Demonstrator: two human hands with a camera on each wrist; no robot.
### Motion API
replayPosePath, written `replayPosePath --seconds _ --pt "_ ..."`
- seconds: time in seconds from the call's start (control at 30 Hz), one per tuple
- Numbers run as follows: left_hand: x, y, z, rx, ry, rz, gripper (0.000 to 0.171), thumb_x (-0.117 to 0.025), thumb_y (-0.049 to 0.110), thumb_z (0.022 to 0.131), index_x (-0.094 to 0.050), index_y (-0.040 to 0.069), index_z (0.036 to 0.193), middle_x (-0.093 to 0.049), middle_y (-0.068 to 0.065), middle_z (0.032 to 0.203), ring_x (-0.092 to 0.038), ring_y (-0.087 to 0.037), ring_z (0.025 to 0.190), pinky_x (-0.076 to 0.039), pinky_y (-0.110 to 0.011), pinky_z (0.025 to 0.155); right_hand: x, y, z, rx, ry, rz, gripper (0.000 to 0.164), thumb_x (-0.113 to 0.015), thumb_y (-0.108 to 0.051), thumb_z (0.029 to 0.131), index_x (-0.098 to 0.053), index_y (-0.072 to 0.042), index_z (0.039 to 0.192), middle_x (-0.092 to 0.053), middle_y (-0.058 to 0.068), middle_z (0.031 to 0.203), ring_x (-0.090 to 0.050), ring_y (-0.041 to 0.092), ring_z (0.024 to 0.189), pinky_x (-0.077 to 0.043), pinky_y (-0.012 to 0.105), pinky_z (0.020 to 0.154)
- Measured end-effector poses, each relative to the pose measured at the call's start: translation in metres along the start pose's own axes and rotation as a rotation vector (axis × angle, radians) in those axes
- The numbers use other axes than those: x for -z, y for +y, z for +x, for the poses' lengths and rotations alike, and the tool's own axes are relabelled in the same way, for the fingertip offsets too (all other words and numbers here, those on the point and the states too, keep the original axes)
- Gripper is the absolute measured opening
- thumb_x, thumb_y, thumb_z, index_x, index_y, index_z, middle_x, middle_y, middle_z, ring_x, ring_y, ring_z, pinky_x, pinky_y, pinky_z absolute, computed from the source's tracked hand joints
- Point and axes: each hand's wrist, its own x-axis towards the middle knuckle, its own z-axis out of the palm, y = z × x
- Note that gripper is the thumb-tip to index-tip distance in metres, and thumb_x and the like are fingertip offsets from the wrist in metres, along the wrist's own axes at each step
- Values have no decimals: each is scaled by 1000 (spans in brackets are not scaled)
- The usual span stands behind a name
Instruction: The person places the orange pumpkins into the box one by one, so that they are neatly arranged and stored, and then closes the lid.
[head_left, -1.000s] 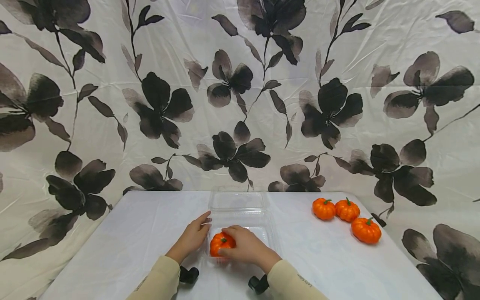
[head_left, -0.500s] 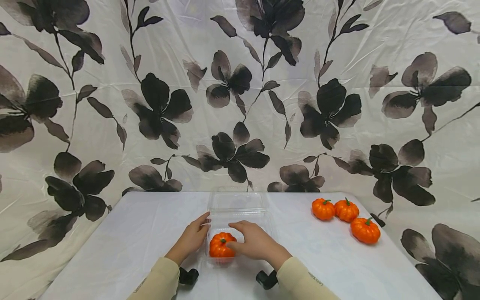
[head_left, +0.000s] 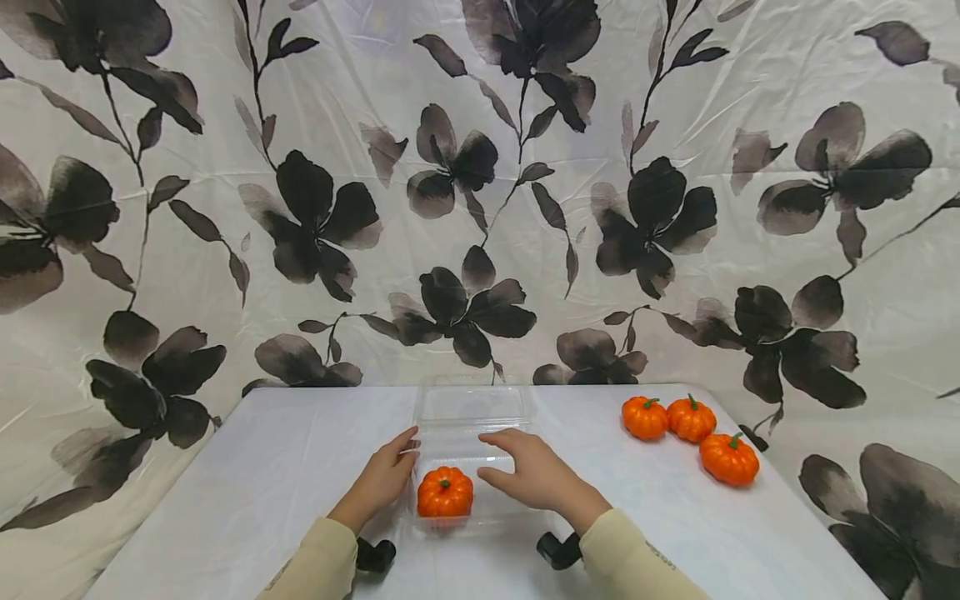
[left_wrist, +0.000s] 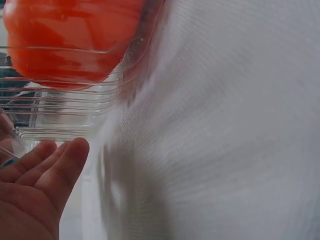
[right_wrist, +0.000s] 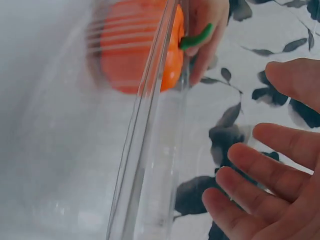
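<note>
A small orange toy pumpkin point(head_left: 445, 493) with a green stem sits at the front left inside a clear plastic clamshell container point(head_left: 513, 502), whose lid point(head_left: 472, 406) lies back. Against the container's left side rests my left hand point(head_left: 379, 479); in the left wrist view its extended fingertips touch the ribbed wall point(left_wrist: 65, 107). My right hand point(head_left: 538, 472) hovers over the container's right part, apart from the pumpkin. The right wrist view has this hand point(right_wrist: 275, 185) with fingers spread and nothing in it, beyond the clear rim point(right_wrist: 135, 165).
Three more orange pumpkins stand at the table's back right: one on the left point(head_left: 644, 418), a middle one point(head_left: 691, 419) and a nearer one point(head_left: 729, 460). White cloth point(head_left: 300, 442) covers the table. A floral curtain point(head_left: 480, 208) hangs right behind it.
My right hand has let go of the pumpkin and moved right, away from it. The pumpkin stays in the container's front left. My left hand has kept its place.
</note>
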Motion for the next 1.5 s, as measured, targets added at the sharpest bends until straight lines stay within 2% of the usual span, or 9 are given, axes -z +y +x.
replayPosePath --seconds 0.33,0.5,0.77,1.03,1.5 --pt "0 -7 1 -34 27 -6 50 -47 14 99 -38 4 148 -57 -20 134 -60 -35 118 -49 -50 99 12 18 -11 6 66 -7 50 -61 -43 92 -57 -19 135 -59 2 135 -56 26 124 -46 48 103" --pt "-2 -9 1 -16 17 -16 50 -47 14 100 -37 5 148 -57 -19 135 -61 -31 115 -51 -48 97 16 30 -18 -9 94 8 47 -62 -41 92 -59 -19 133 -61 0 132 -61 25 115 -52 44 95" --pt "0 -6 1 0 -1 -3 51 -46 15 100 -36 6 149 -56 -19 136 -59 -33 119 -49 -49 99 21 47 -27 -63 167 9 39 -65 -36 91 -62 -23 128 -63 -3 127 -64 23 103 -55 42 88" --pt "2 -4 5 -17 -8 16 51 -46 16 100 -37 6 149 -56 -19 136 -59 -34 119 -50 -49 98 32 62 -33 -135 231 -18 38 -67 -33 89 -64 -21 126 -65 -2 124 -64 24 106 -55 42 91" --pt "1 -5 3 -6 -5 12 51 -46 16 100 -36 6 149 -56 -19 137 -59 -34 119 -49 -48 99 48 88 -49 -224 224 -39 45 -66 -36 90 -61 -18 130 -64 7 128 -62 30 110 -53 48 93"
